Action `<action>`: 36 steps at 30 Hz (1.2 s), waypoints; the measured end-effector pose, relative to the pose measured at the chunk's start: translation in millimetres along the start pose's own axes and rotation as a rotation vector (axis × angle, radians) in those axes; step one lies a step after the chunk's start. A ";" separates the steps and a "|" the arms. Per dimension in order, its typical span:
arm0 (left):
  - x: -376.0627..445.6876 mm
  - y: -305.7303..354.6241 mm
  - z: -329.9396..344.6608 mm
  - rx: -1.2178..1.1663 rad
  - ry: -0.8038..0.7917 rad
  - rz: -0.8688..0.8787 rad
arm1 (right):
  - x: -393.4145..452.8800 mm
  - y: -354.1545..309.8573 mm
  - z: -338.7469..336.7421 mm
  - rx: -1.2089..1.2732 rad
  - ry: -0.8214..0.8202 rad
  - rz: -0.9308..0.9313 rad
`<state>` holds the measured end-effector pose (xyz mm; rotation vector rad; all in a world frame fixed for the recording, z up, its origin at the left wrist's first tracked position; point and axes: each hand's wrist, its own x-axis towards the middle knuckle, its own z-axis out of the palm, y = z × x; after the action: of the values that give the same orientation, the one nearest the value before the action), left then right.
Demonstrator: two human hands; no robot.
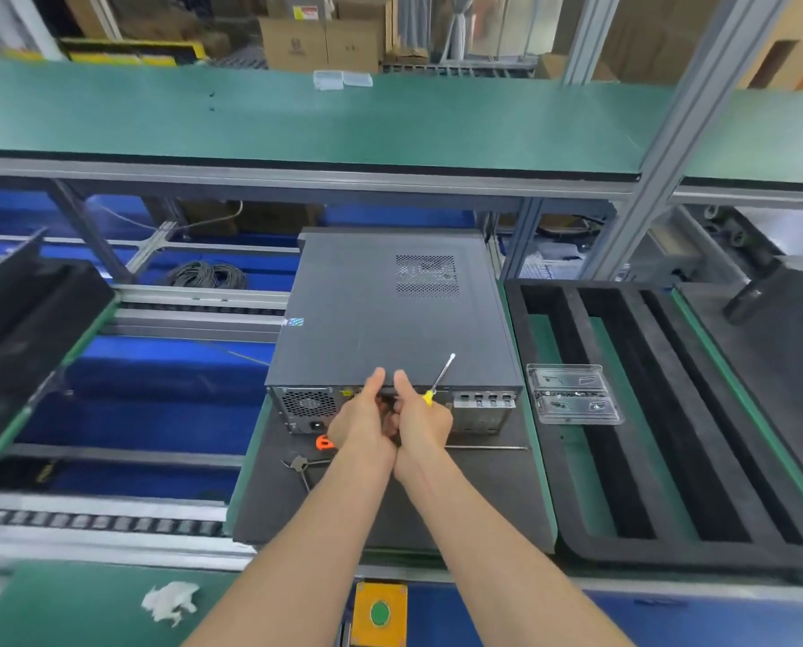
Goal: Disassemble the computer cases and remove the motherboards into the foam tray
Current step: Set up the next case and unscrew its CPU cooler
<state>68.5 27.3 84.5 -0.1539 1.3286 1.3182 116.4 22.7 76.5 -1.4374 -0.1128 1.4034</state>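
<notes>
Computer case (390,315) sat flat on the dark mat (483,497), foam tray (670,413) just right. Left hand (360,420) and right hand (420,422) curled on its rear top edge, thumbs up top, right also gripping a yellow-handled screwdriver (438,380).

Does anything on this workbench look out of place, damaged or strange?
A crumpled white wipe lies loose on the green mat at the near left. The right hand keeps a yellow-handled screwdriver while both hands grip the computer case. Nothing looks damaged.

Both arms outstretched, left grip (360,420) and right grip (420,420) touching, fingers curled
</notes>
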 end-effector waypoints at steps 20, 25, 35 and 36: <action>-3.0 -12.5 -21.1 0.014 -0.143 0.163 | -2.7 19.2 -35.8 -0.078 -0.203 -0.268; -5.2 -5.4 -26.0 -0.034 -0.200 0.117 | 7.0 15.1 -115.1 -0.663 -0.268 -0.866; -2.0 2.4 -27.3 -0.048 -0.238 0.090 | 63.4 15.7 -139.7 -1.771 -0.443 -1.088; -1.5 2.6 -27.1 -0.044 -0.232 0.096 | 68.5 16.5 -135.5 -1.845 -0.462 -1.083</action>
<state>50.8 7.7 77.9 0.0324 1.1224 1.4011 230.8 -17.1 -16.5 -1.6699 -2.5341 0.3438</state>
